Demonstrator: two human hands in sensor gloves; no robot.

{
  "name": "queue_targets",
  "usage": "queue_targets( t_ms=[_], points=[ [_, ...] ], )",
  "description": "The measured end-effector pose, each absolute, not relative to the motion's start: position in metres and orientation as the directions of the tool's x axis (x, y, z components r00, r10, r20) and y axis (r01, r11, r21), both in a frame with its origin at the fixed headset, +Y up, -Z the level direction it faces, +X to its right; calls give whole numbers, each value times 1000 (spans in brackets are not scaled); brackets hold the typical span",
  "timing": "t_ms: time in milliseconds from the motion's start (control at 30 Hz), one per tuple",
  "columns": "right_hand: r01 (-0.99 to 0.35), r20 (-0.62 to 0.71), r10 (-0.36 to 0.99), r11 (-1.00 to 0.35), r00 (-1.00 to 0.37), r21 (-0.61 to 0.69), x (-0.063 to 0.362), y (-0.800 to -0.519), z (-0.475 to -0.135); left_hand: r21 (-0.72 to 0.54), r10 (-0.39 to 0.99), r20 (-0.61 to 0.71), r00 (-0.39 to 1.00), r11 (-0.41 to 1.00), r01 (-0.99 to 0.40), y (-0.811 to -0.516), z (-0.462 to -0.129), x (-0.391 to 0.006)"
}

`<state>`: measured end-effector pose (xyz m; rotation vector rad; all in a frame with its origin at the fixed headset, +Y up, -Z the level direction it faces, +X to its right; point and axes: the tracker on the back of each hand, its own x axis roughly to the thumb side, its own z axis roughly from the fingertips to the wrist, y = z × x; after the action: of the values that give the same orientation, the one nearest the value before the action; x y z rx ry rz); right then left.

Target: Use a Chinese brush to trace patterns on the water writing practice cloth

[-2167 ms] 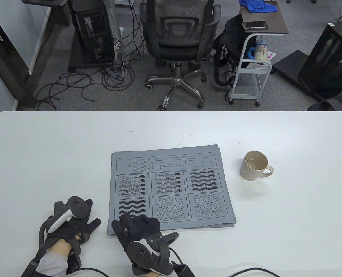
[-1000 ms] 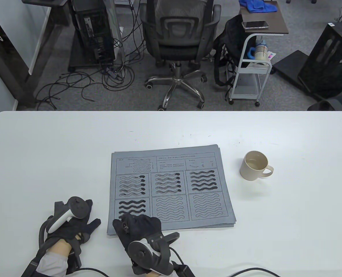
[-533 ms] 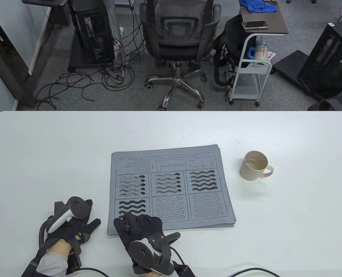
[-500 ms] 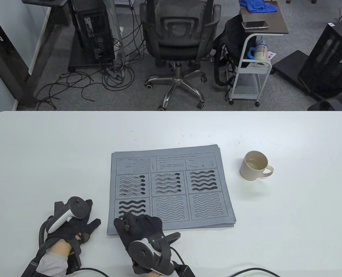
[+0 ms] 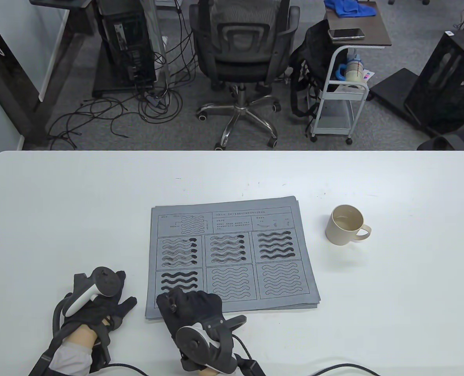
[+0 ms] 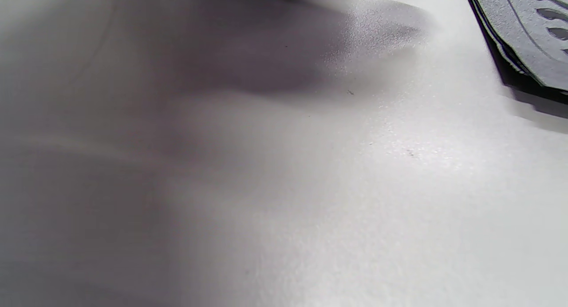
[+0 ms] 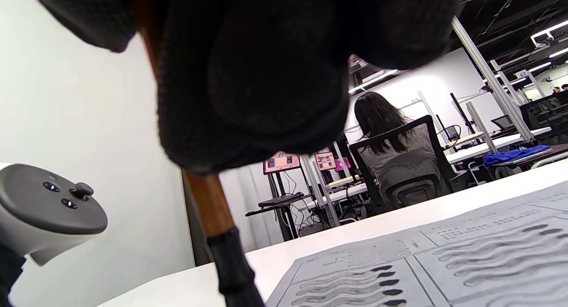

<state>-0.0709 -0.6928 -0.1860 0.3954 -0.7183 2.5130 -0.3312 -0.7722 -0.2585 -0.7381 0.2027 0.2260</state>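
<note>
A grey water writing cloth [image 5: 232,254] lies on the white table [image 5: 59,203], printed with boxes of wavy lines; several boxes are traced dark. It also shows in the right wrist view [image 7: 443,258] and the left wrist view [image 6: 528,41]. My right hand [image 5: 188,305] is over the cloth's near left corner and grips a Chinese brush; its brown and black shaft [image 7: 217,227] shows in the right wrist view, its tip hidden. My left hand [image 5: 98,301] rests on the table left of the cloth and holds nothing.
A beige mug [image 5: 347,225] stands on the table right of the cloth. Beyond the far table edge are an office chair [image 5: 239,58], a small cart [image 5: 345,86] and cables on the floor.
My right hand has shifted slightly to the right along the cloth's near left corner. The left hand, cloth and mug have not moved.
</note>
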Motion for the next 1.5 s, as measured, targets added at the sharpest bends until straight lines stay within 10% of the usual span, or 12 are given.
queue_targets(
  t_ms=[1500],
  points=[
    [-483, 357, 341, -738, -870, -471, -67, -691, -186, -642, 129, -260, 957, 717, -271, -773, -258, -331]
  ],
)
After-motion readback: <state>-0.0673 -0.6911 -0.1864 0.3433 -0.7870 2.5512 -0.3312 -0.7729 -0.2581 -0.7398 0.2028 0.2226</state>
